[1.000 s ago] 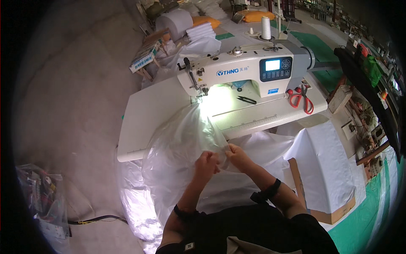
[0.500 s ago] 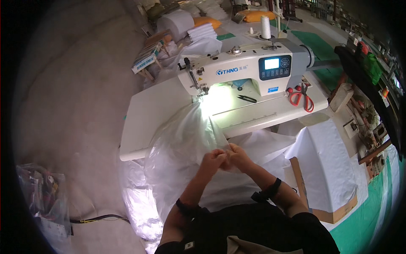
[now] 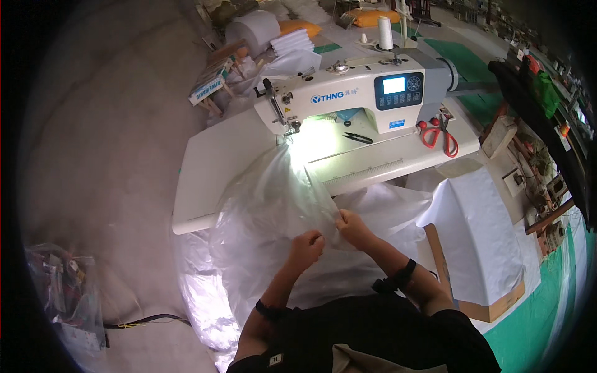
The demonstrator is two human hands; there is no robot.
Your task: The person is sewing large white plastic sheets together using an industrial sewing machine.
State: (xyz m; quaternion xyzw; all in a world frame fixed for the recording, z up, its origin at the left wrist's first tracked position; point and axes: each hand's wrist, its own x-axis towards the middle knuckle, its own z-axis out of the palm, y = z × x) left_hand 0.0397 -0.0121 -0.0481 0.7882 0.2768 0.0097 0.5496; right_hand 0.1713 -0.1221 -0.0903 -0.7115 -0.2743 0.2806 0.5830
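A thin, translucent white plastic sheet runs from under the needle of a white sewing machine down over the table's front edge toward me. My right hand is closed in a pinch on the sheet's right edge, below the machine. Slightly nearer and to the left, my left hand is closed with its fingers curled in, over the sheet. A gap lies between the two hands. Whether the left fingers grip the sheet is hidden. The machine's lamp lights the gathered sheet brightly at the needle.
On the machine's table lie black thread snips and red-handled scissors. A thread cone stands behind the machine. To my right is a cardboard box draped with white sheeting. A clear bag sits on the floor at left.
My hands were together and have moved apart. The left hand dropped slightly nearer and left; the right went a little farther up the sheet's edge. The whole view shifted slightly.
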